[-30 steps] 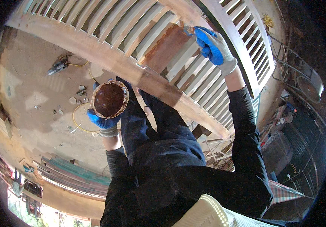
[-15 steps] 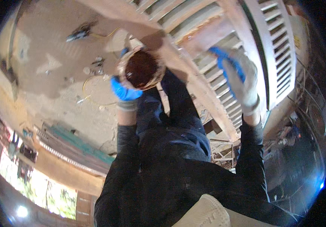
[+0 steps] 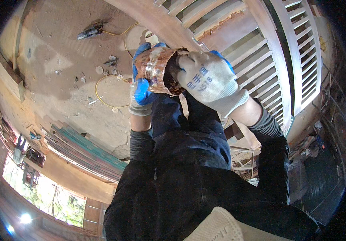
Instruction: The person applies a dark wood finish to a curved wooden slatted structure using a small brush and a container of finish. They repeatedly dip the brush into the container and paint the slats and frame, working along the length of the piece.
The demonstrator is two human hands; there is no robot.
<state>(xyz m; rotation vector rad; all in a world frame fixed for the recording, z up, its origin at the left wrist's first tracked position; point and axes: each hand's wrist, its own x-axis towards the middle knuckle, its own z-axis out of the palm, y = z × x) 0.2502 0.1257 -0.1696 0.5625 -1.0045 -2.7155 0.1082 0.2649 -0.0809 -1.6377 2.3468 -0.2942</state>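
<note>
The left hand point(image 3: 143, 86), fingers curled, grips a stained round copper-brown tin point(image 3: 157, 74). The right hand point(image 3: 207, 82) reaches into the tin's mouth; its finger closure cannot be told. A slatted wooden shutter panel point(image 3: 261, 36) lies just beyond.

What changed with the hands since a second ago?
The right hand left the slatted shutter and came across to the paint-smeared can, its fingers now at the can's mouth. The left hand stayed wrapped around the can.
</note>
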